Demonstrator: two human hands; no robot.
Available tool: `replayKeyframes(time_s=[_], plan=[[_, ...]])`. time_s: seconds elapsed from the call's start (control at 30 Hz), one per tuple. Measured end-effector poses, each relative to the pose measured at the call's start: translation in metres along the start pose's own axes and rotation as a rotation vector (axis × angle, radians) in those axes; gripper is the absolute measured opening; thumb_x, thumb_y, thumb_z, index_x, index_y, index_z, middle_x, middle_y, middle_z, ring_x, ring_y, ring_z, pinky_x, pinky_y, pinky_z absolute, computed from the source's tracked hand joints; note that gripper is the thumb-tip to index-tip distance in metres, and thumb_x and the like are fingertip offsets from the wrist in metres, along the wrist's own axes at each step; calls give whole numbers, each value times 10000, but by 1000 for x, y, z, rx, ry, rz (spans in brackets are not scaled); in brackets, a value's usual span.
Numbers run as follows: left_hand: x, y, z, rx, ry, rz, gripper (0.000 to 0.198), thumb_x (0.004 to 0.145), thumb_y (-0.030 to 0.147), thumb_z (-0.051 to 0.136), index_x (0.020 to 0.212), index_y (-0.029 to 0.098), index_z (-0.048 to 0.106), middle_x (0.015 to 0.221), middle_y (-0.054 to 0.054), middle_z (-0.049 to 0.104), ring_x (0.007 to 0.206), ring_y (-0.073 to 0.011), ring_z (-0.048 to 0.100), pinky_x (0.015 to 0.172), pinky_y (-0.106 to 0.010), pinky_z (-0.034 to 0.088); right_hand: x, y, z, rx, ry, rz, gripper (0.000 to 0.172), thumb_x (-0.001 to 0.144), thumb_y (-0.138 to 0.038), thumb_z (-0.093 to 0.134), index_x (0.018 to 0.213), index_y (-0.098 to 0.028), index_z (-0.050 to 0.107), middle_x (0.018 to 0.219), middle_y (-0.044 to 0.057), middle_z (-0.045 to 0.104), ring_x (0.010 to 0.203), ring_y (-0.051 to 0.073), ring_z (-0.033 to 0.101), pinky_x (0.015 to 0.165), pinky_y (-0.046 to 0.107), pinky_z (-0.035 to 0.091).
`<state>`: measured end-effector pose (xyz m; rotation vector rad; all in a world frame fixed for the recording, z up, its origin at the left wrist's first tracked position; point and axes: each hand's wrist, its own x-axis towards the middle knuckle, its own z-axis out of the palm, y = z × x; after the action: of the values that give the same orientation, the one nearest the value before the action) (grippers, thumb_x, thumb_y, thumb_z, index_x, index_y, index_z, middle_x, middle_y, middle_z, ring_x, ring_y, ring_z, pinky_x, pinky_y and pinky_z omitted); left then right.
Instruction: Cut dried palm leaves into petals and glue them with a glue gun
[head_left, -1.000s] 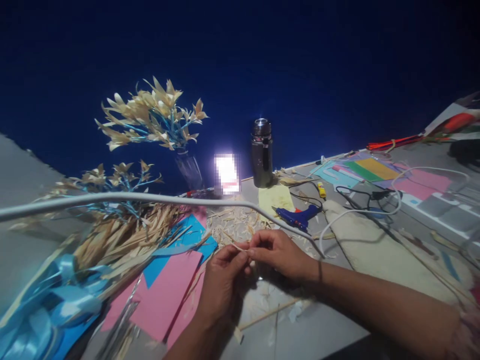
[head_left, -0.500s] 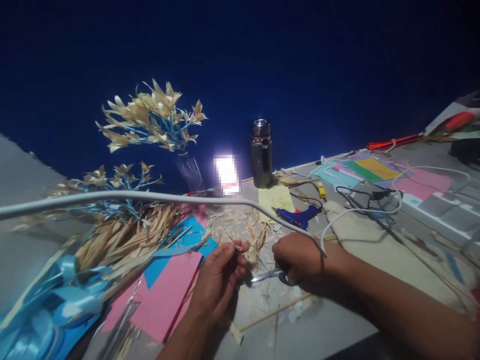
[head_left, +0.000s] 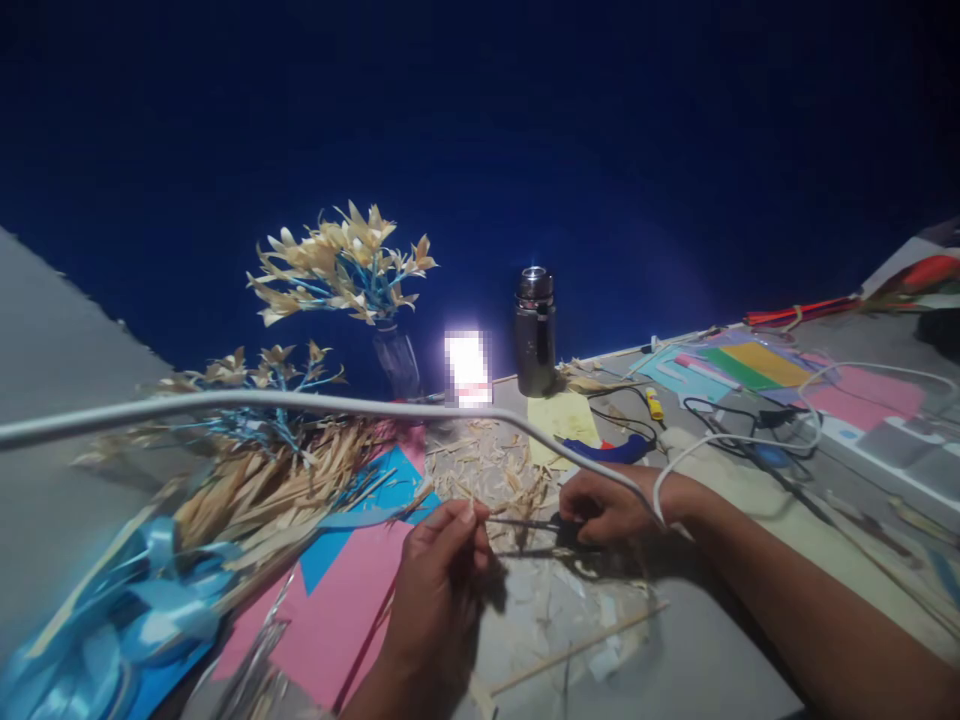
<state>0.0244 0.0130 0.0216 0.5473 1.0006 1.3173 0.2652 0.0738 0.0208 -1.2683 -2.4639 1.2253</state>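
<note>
While the left hand (head_left: 446, 550) is pinching a thin pale sliver (head_left: 473, 494) between thumb and fingertips near the centre of the frame, the right hand (head_left: 609, 508) is curling closed around the dark handles of a pair of scissors (head_left: 525, 523). The blades are pointing left toward the left hand; how far apart they are standing is too blurred to tell.

The left forearm is slanting up from the bottom edge, and the right forearm is stretching in from the lower right corner, with a white cable (head_left: 262, 400) crossing in front of its wrist. The sliver is showing only a narrow tip, the fingers hiding the rest. Beyond the hands, pale shavings (head_left: 484, 458) are lying scattered, and a blue glue gun (head_left: 611, 449) is resting partly on yellow paper (head_left: 551, 420). Pink paper (head_left: 341, 610) is lying left of the left hand, lower left of centre.
</note>
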Motion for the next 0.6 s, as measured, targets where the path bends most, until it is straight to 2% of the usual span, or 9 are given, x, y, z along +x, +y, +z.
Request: replayKeyframes(time_s=[0.1, 0.17, 0.3, 0.43, 0.6], plan=[[-2, 6, 0, -37, 62, 78, 306, 584, 323, 917, 706, 147, 698, 547, 34, 574, 467, -53, 458, 443, -144, 367, 5, -1, -4, 140, -17, 38, 105, 687, -171, 698, 783, -163, 658, 655, -46, 561, 609, 115, 480, 523, 216, 311], [-2, 7, 0, -32, 72, 96, 312, 589, 335, 912, 706, 151, 690, 549, 33, 577, 468, -56, 465, 440, -142, 368, 7, -4, -2, 182, 25, 49, 173, 656, -208, 768, 767, -166, 642, 652, -54, 547, 609, 109, 456, 509, 217, 287], [0, -2, -4, 1, 17, 65, 262, 646, 325, 879, 697, 146, 695, 535, 24, 579, 453, -53, 455, 440, -145, 372, 9, -4, 9, 313, 18, 22, 270, 639, -237, 817, 793, -181, 603, 652, -75, 515, 599, 98, 432, 505, 210, 301], [6, -12, -11, 4, -48, 25, 230, 663, 281, 873, 688, 147, 687, 595, 10, 622, 491, -56, 504, 476, -143, 410, 13, -2, 22, 370, -7, -13, 333, 640, -316, 858, 760, -184, 576, 644, -74, 531, 588, 96, 450, 491, 207, 307], [8, -13, -14, 12, -50, -8, 222, 641, 253, 874, 673, 146, 683, 626, -1, 636, 513, -68, 534, 478, -150, 414, 14, -2, 22, 368, -11, -35, 297, 666, -344, 833, 712, -169, 597, 614, -59, 552, 558, 91, 444, 482, 195, 307]])
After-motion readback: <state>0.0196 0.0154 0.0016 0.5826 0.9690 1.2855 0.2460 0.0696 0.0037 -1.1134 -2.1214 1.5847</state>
